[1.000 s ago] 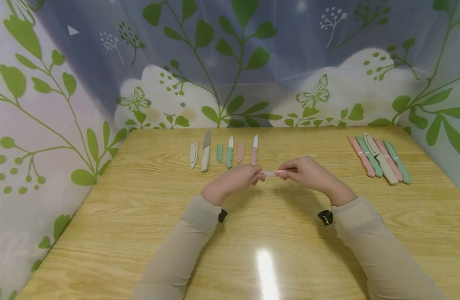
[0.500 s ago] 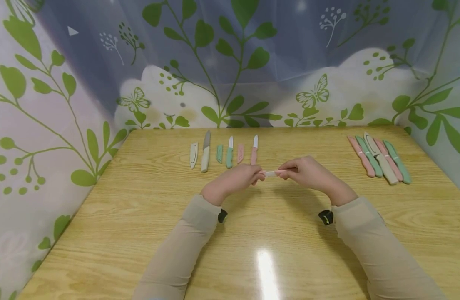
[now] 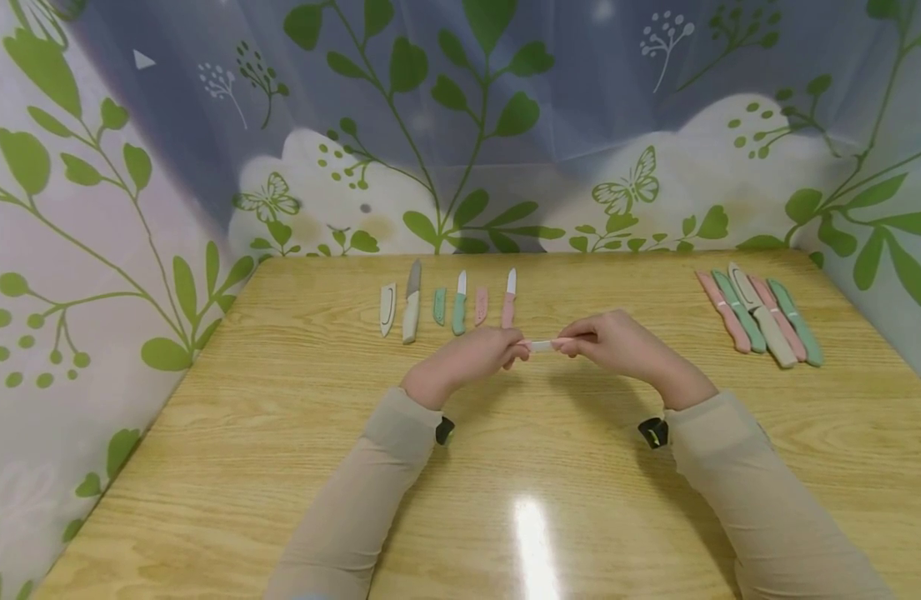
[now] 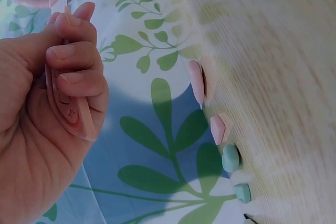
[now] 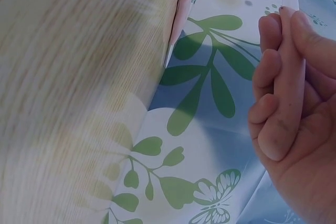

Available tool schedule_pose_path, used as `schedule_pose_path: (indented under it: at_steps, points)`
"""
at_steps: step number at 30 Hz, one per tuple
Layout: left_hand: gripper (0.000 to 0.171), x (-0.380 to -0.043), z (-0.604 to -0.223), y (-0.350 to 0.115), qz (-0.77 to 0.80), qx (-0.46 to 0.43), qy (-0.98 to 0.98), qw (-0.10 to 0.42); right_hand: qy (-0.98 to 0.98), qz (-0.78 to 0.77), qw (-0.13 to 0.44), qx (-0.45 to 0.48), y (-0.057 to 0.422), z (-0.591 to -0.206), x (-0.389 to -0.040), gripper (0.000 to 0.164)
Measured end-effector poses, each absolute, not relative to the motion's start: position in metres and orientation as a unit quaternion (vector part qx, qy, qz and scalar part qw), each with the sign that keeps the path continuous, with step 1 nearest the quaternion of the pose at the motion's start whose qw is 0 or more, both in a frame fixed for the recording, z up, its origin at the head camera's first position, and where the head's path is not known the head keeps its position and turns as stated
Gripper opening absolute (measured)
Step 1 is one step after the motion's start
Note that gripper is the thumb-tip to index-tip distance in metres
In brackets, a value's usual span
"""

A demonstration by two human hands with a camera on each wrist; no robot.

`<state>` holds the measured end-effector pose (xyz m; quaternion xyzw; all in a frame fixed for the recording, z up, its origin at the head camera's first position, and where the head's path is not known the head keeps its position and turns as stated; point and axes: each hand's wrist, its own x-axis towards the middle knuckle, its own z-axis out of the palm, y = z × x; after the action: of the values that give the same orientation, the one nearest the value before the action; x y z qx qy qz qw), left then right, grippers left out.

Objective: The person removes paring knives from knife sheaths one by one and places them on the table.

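Observation:
Above the middle of the table, my left hand grips a pink blade sheath, its fingers curled round it in the left wrist view. My right hand holds the pink handle of a small knife, lying along the palm in the right wrist view. Between the two hands a short stretch of the knife's white blade shows; its tip end is hidden at the sheath and left fingers. Just beyond my left hand lies another pink-handled knife, bare-bladed, with a pink sheath to its left.
Further left on the wooden table lie a green knife, a green sheath, a cream knife and a cream sheath. Several sheathed knives lie side by side at the right. A patterned curtain hangs behind.

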<state>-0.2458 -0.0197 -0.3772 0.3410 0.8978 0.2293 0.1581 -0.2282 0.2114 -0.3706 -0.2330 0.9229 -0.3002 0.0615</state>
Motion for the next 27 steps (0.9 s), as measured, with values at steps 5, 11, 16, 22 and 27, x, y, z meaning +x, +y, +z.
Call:
schedule_pose_path:
  at_steps: [5,11,16,22,27]
  points:
    - [0.030,-0.2465,-0.3780,-0.0199,0.206,0.352,0.902,0.143,0.923,-0.300,0.062,-0.234,0.2116,-0.3711,-0.2289,0.024]
    - [0.030,-0.2471,-0.3793,-0.0199,0.197,0.357,0.903,0.136,0.924,-0.298,0.063,-0.234,0.2118,-0.3704,-0.2288,0.024]
    - [0.030,-0.2470,-0.3786,-0.0198,0.189,0.362,0.904,0.130,0.924,-0.298,0.068,-0.231,0.2119,-0.3691,-0.2289,0.025]
    - [0.030,-0.2474,-0.3781,-0.0206,0.187,0.364,0.903,0.129,0.923,-0.299,0.072,-0.230,0.2127,-0.3685,-0.2285,0.025]
    - [0.031,-0.2482,-0.3782,-0.0208,0.199,0.358,0.902,0.133,0.923,-0.301,0.072,-0.229,0.2139,-0.3681,-0.2282,0.025]
